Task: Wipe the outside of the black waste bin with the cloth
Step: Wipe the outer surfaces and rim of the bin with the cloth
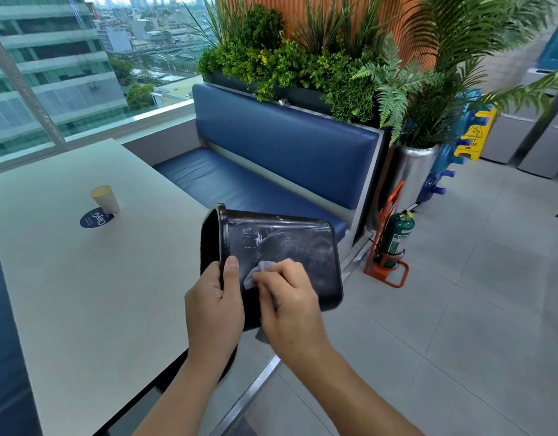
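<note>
The black waste bin (pixel 290 243) is held tipped on its side in the air beside the table edge, its mouth facing left and its base to the right. My left hand (pixel 213 306) grips the rim at the mouth, thumb on the outside wall. My right hand (pixel 288 297) holds a small grey cloth (pixel 260 269) bunched in its fingers and presses it against the bin's upper side wall. Pale wet streaks mark the wall above the cloth. Part of the cloth hangs out below my right hand.
A white table (pixel 82 278) lies to the left with a paper cup (pixel 105 199) and a round blue sticker (pixel 95 218). A blue bench (pixel 271 158) with planters stands behind. A green fire extinguisher (pixel 397 237) in an orange stand sits on the grey tiled floor at right.
</note>
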